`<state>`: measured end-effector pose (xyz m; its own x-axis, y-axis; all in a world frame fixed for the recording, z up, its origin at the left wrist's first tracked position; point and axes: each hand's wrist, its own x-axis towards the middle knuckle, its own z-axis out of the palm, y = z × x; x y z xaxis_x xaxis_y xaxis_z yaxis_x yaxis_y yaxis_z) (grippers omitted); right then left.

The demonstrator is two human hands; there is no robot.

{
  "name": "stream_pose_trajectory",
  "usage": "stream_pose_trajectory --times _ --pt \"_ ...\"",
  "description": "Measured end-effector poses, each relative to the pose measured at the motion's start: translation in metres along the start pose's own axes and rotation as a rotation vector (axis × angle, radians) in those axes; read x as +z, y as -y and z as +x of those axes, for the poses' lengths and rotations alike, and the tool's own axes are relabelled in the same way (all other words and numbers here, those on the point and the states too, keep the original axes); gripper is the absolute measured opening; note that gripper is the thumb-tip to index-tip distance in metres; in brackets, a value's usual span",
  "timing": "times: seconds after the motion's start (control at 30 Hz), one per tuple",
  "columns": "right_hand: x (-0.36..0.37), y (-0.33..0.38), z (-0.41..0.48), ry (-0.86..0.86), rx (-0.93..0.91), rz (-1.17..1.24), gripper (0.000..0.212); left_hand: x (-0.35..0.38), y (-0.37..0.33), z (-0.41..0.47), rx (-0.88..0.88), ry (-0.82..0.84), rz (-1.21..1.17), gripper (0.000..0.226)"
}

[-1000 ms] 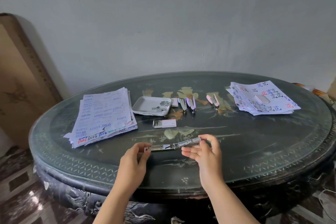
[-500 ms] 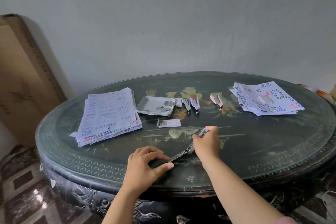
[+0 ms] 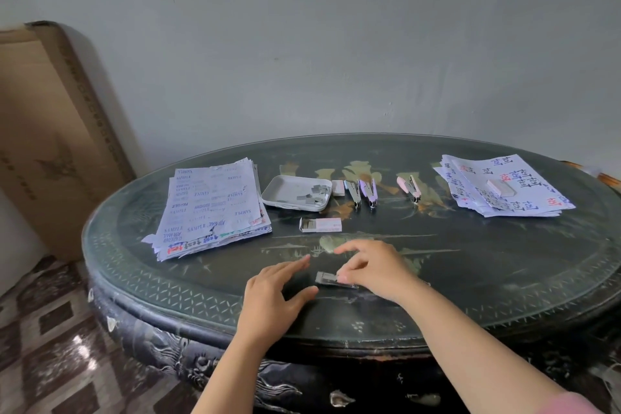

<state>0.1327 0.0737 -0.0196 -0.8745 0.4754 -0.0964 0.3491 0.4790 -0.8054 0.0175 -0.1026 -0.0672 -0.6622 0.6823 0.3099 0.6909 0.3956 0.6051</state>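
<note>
Right hand (image 3: pixel 376 270) curled over stapler (image 3: pixel 327 278); left hand (image 3: pixel 274 292) flat beside.

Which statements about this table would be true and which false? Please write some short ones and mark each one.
1. The right hand holds a metal stapler on the table. True.
2. The white tray is empty. False: staple strips lie in it.
3. The left hand grips the staple box. False: it is open, and the box lies apart.
4. The pink stapler lies on the table between the tray and the right paper stack. True.
</note>
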Motion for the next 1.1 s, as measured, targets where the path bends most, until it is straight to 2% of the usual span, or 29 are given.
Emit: stream_pose_trajectory --times 0.07,0.2,0.3,0.47,0.8,0.97,1.1 --pt "0.006 0.002 -0.006 0.078 -0.071 0.001 0.040 0.000 -0.001 0.000 0.013 0.023 0.052 0.044" --pt "0.010 -0.003 -0.012 0.088 -0.108 -0.012 0.040 0.003 -0.001 0.001 0.040 0.002 0.060 0.020" --pt "0.002 -0.012 -0.014 0.090 -0.207 -0.189 0.036 0.004 0.000 0.001 0.030 -0.004 0.066 0.015" --pt "-0.001 -0.019 -0.016 0.180 -0.325 -0.379 0.040 0.005 0.002 0.001 0.023 0.015 0.062 0.014" --pt "-0.003 -0.018 -0.022 0.099 -0.572 -0.755 0.023 0.007 0.001 -0.001 0.063 0.019 0.109 0.015" --pt "-0.001 -0.019 -0.017 0.045 -0.658 -0.802 0.018 0.008 0.001 -0.001 0.082 0.030 0.142 0.036" --pt "-0.007 -0.013 -0.011 0.036 -0.722 -0.852 0.018 0.009 0.003 -0.002 0.095 0.019 0.143 0.037"
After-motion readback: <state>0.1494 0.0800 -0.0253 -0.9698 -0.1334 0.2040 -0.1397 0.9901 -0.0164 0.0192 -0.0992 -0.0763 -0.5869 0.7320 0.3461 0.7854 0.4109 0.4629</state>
